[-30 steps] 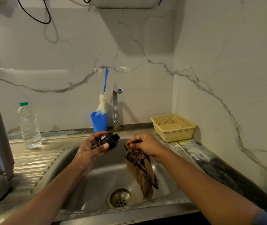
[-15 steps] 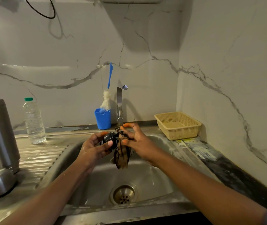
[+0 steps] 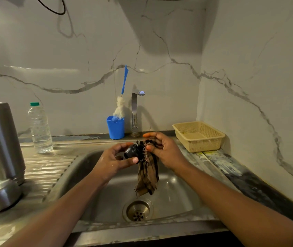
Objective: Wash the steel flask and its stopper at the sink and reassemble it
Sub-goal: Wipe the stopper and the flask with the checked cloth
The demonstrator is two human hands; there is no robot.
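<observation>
Over the sink (image 3: 177, 189): left hand (image 3: 113, 162) grips black stopper (image 3: 132, 152), axis sideways, toward right hand (image 3: 163, 150), which pinches brown striped cloth (image 3: 147, 175) against its end. Steel flask (image 3: 1, 139) stands well left on surface.

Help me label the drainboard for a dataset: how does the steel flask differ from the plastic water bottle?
The steel flask is opaque brushed metal; the plastic water bottle is clear. The flask looks taller and much wider than the bottle. The bottle wears its green cap, while the flask's black stopper is off, gripped by the left hand over the sink. Both stand upright on the drainboard.
</observation>
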